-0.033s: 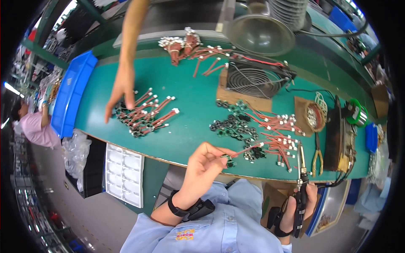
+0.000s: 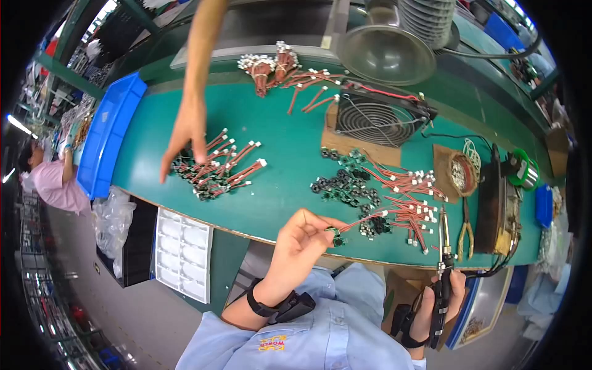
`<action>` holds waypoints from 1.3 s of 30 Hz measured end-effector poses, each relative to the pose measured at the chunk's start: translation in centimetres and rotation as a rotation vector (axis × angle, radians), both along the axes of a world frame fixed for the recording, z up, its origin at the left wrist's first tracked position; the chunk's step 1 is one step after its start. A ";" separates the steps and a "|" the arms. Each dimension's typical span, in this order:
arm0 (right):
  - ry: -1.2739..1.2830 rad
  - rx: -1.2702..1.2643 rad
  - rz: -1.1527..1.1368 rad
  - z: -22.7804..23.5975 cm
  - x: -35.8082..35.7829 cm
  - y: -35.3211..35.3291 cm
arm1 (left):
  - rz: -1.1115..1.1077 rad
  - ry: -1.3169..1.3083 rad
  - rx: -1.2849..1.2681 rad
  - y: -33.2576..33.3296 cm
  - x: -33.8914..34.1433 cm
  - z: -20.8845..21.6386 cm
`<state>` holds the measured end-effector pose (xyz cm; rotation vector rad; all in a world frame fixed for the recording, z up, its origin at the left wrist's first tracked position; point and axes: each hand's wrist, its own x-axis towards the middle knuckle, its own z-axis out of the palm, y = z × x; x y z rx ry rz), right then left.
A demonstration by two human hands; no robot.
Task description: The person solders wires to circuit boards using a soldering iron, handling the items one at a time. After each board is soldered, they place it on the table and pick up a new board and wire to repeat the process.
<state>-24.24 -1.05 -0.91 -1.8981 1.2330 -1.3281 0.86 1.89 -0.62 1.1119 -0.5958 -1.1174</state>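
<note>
My left hand [image 2: 300, 248] pinches a small green circuit board [image 2: 335, 237] with a red wire lead and a white connector, just over the table's near edge. My right hand [image 2: 455, 291] grips a black soldering iron [image 2: 442, 295], its metal tip pointing up beside the leads. Between and beyond my hands lie a pile of small dark parts and boards [image 2: 345, 185] and several red wire leads with white plugs [image 2: 412, 213]. At the left, a co-worker's hand [image 2: 188, 132] reaches over another pile of wired boards [image 2: 213, 172].
A black fan [image 2: 377, 120] sits on cardboard below a metal hood [image 2: 385, 55]. Bundled leads [image 2: 260, 69] lie at the back. To the right are pliers [image 2: 466, 237], a round basket [image 2: 462, 172] and a green solder spool [image 2: 524, 172]. A blue tray [image 2: 110, 135] stands far left.
The view has shifted very slightly. Both my hands keep the same hold, and the co-worker's hand stays over the left pile.
</note>
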 end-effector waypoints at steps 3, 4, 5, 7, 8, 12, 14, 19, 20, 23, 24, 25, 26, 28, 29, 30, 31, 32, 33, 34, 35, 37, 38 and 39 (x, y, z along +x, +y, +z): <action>-0.047 0.055 0.034 0.0 0.7 0.0 | 0.014 0.059 0.013 0.4 0.4 0.0; -0.063 0.086 0.041 0.1 0.9 0.0 | 0.017 0.056 0.008 0.5 0.5 -0.1; -0.065 0.082 0.042 0.0 1.1 -0.1 | 0.019 0.059 0.009 0.6 0.7 -0.1; -0.104 0.066 0.013 0.1 1.7 -0.1 | 0.014 0.065 0.007 0.6 1.0 0.1; -0.125 0.059 -0.003 0.2 1.8 -0.2 | 0.009 0.062 -0.001 0.6 1.0 0.1; -0.116 0.061 0.006 -0.1 1.4 -0.4 | -0.017 0.057 -0.021 0.3 1.1 0.0; -0.150 0.066 -0.007 -0.2 1.5 -0.8 | -0.017 0.020 0.011 0.8 1.7 -0.1; -0.149 0.042 -0.041 -0.3 1.2 -1.3 | -0.052 -0.181 -0.016 1.8 5.3 0.2; -0.121 0.013 -0.052 -0.5 1.3 -1.7 | -0.024 -0.191 -0.011 1.9 6.1 0.3; -0.163 0.035 -0.070 -0.7 1.1 -1.8 | 0.024 -0.203 -0.016 2.1 7.2 0.6; -0.181 0.062 -0.065 -0.8 1.1 -1.8 | 0.041 -0.217 -0.021 2.0 7.4 0.5; -0.193 0.044 -0.063 -0.8 1.1 -1.9 | 0.057 -0.232 -0.026 1.9 7.7 0.4; -0.182 0.035 -0.048 -0.8 1.2 -1.9 | 0.071 -0.239 -0.025 1.8 7.9 0.2; -0.162 0.020 -0.018 -0.6 1.2 -1.9 | 0.094 -0.267 -0.045 1.6 8.3 -0.1; -0.167 0.009 -0.016 -0.4 1.1 -1.9 | 0.117 -0.288 -0.050 1.6 8.5 -0.3; -0.072 0.004 -0.004 0.0 0.8 -1.8 | 0.141 -0.310 -0.054 1.6 8.7 -0.4; 0.025 0.000 0.004 0.3 0.4 -1.8 | 0.140 -0.312 -0.063 1.4 9.0 -0.5; 0.124 -0.001 0.012 0.4 0.1 -1.8 | 0.171 -0.331 -0.074 1.2 9.3 -0.6; 0.123 -0.004 0.010 0.0 0.1 -1.8 | 0.203 -0.347 -0.083 1.2 9.6 -0.7; 0.006 0.017 -0.034 -0.8 0.0 -1.8 | 0.223 -0.360 -0.088 1.0 9.8 -0.6; -0.109 0.040 -0.081 -1.5 0.0 -1.7 | 0.208 -0.354 -0.084 0.7 10.1 -0.4; -0.206 0.083 -0.159 -1.5 0.1 -1.5 | 0.264 -0.373 -0.075 0.3 10.2 0.1; -0.144 0.013 -0.120 -0.9 0.3 -2.0 | 0.282 -0.379 -0.061 0.5 10.0 0.2; -0.077 -0.051 -0.081 0.0 0.7 -2.7 | 0.245 -0.361 -0.035 0.9 9.9 0.4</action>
